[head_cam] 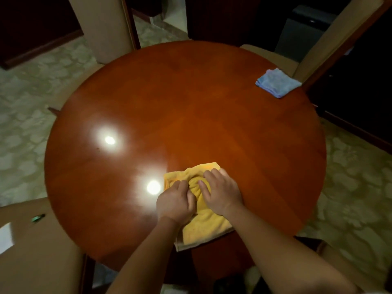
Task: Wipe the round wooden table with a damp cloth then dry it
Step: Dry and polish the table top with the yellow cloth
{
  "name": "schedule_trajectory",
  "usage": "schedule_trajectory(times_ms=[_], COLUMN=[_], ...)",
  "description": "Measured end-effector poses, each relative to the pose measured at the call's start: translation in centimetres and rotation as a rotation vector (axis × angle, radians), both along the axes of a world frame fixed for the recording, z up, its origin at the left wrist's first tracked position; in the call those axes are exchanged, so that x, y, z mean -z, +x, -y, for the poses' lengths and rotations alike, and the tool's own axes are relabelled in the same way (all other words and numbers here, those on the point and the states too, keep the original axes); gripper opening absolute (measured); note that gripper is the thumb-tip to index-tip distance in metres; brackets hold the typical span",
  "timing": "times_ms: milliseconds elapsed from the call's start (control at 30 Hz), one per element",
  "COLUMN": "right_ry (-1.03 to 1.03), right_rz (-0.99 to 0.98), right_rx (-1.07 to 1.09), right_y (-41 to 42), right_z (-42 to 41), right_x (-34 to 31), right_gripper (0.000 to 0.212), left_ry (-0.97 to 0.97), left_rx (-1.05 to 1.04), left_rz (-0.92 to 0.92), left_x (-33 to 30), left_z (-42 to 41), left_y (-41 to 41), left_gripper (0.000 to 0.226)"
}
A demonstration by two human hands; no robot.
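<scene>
A yellow cloth (203, 225) lies bunched on the near edge of the round wooden table (191, 107), and its near corner hangs over the rim. My left hand (175, 201) grips the cloth's left part with curled fingers. Beside it, my right hand (221, 192) bunches a fold of the same cloth, fingers curled into it. A folded blue cloth (277, 82) sits at the far right rim, apart from both hands.
Beige upholstered chairs stand round the table: one at the far left (106, 28), one at the far right (331, 39), one at the near left (38, 247). Two ceiling lights reflect on the glossy top. Patterned carpet surrounds the table.
</scene>
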State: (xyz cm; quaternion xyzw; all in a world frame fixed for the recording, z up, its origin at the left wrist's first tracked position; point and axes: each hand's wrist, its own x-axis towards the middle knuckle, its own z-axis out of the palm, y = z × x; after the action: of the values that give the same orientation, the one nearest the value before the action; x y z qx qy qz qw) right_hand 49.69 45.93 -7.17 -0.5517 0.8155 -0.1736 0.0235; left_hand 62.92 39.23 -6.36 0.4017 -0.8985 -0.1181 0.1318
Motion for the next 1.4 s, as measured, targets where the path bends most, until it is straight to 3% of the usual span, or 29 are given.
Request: schedule_trajectory(times_ms=[767, 867, 1000, 1267, 1400], right_ry=[0.031, 0.013, 0.016, 0.029, 0.011], right_rz=[-0.034, -0.035, -0.061, -0.073, -0.077], right_rx=[0.108, 0.128, 0.188, 0.165, 0.158], right_y=[-3.5, -3.0, -1.7, 2.2, 2.2], right_z=[5.4, 5.0, 3.1, -2.5, -2.5], right_x=[0.0, 0.0, -0.2, 0.2, 0.1], right_gripper=[0.040, 0.046, 0.046, 0.043, 0.043], left_ry=[0.000, 0.023, 0.031, 0.079, 0.078], left_rx=[0.110, 0.118, 0.154, 0.171, 0.164], left_rz=[-0.026, 0.029, 0.093, 0.083, 0.033], left_x=[0.5, 0.1, -0.4, -0.7, -0.2], left_z=[6.8, 6.4, 5.4, -0.1, 0.0], left_y=[-4.7, -4.4, -3.6, 0.7, 0.7], left_gripper=[0.032, 0.044, 0.038, 0.028, 0.038])
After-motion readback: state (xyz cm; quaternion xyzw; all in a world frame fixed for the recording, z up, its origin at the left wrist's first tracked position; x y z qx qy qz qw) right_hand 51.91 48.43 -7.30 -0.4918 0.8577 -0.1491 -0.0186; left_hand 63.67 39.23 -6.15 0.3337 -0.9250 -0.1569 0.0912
